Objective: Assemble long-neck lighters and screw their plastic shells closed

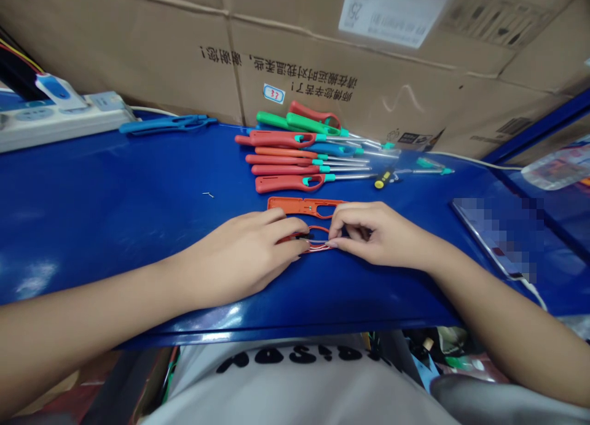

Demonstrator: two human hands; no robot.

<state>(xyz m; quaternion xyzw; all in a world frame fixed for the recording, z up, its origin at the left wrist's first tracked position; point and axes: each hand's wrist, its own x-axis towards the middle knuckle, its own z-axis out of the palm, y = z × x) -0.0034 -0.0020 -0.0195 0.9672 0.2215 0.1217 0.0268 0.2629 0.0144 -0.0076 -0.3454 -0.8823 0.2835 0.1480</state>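
Note:
My left hand [235, 256] and my right hand [373, 234] meet on a red plastic lighter casing [318, 240], pinching it from either end at the table surface. Its loop handle shows between my fingers, and much of it is hidden by them. Just beyond my fingers lies an orange-red casing half [299, 206], touching neither palm. Farther back, several long utility lighters [286, 182] in red, green and blue lie in a loose row, with teal collars and metal nozzles pointing right.
A yellow-and-black screwdriver [384, 179] lies by the nozzles. A blue casing [166, 125] and a power strip [59, 120] sit at the back left of the blue table [115, 228]. A pixelated phone [498, 234] lies at right; cardboard boxes [345, 62] form the back wall.

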